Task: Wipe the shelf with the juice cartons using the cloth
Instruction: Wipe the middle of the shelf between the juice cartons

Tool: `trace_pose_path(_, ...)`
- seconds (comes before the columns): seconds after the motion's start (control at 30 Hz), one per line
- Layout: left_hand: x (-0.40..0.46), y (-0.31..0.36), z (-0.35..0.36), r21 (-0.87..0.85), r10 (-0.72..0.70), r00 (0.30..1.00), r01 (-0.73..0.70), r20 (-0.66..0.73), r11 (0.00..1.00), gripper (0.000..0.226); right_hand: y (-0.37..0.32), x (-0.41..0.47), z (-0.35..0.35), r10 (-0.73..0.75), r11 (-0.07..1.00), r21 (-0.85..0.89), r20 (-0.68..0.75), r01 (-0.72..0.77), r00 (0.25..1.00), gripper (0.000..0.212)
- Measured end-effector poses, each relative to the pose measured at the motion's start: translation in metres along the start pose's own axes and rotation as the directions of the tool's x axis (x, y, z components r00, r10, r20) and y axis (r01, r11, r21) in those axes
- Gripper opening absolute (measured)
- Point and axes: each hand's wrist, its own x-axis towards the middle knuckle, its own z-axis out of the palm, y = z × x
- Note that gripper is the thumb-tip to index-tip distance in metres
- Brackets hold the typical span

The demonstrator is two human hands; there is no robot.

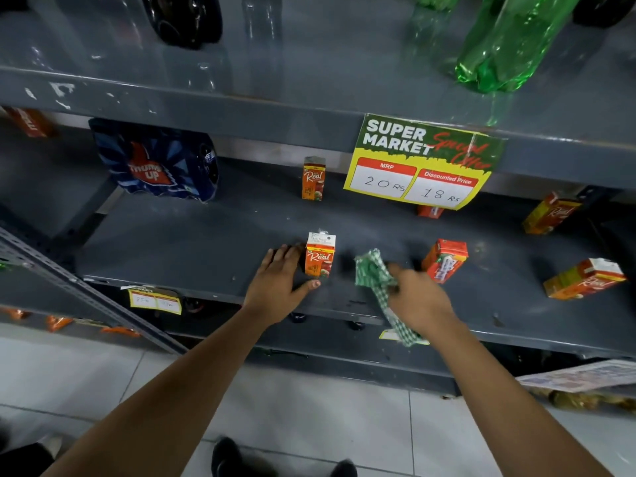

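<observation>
left hand (280, 287) cups the upright carton (319, 257), loosely, clearing room; right hand (418, 297) clenches the cloth (375, 280) against the shelf (206, 249) for wiping.

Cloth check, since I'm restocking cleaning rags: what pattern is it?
Green and white check, on the cloth in the right hand, seen in the head view.

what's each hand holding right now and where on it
The right hand grips the green checked cloth around its bunched middle, ends hanging free. The left hand cups the upright juice carton by its left side.
</observation>
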Motion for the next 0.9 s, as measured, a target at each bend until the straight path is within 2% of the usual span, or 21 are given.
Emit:
trace_pose_path(0.07,0.001,-0.003,0.007,-0.022,-0.061,0.998,0.061,0.016,0.998,0.071,-0.003,0.011,0.004,0.047,0.998,-0.038,-0.081,-0.050,0.996,0.045)
trace_pose_path(0.1,0.004,-0.004,0.007,-0.048,-0.085,0.996,0.086,0.021,0.995,0.066,-0.006,0.015,0.009,0.045,0.998,-0.046,-0.074,-0.048,0.996,0.052)
trace_pose_path(0.17,0.011,-0.010,0.010,-0.066,-0.089,0.996,0.091,0.031,0.994,0.056,-0.011,0.018,0.030,-0.014,1.000,-0.008,0.030,0.014,0.999,0.072)
trace_pose_path(0.23,0.014,-0.014,0.011,-0.103,-0.108,0.993,0.113,0.052,0.988,0.048,-0.014,0.016,0.055,-0.084,0.996,-0.017,0.096,0.086,0.992,0.081)
trace_pose_path(0.3,0.015,-0.017,0.010,-0.152,-0.125,0.990,0.133,0.063,0.979,0.047,-0.014,0.013,0.069,-0.128,0.989,-0.071,0.065,0.132,0.990,0.081)
trace_pose_path(0.5,0.021,-0.020,-0.004,-0.166,-0.175,0.982,0.184,0.065,0.969,0.051,-0.011,0.011,0.064,-0.129,0.992,0.017,0.050,0.129,0.990,0.083)
trace_pose_path(0.63,0.022,-0.029,-0.003,-0.199,-0.191,0.980,0.198,0.055,0.960,0.050,-0.017,0.024,0.054,-0.117,0.993,0.007,0.064,0.116,0.991,0.077)
trace_pose_path(0.77,0.023,-0.029,0.000,-0.159,-0.186,0.982,0.188,0.028,0.969,0.047,-0.021,0.042,0.053,-0.158,0.987,0.036,0.120,0.154,0.980,0.081)
trace_pose_path(0.9,0.005,-0.023,0.004,-0.025,-0.143,0.987,0.142,-0.075,0.990,0.051,-0.007,0.019,0.052,-0.304,0.951,0.119,0.198,0.285,0.932,0.083)
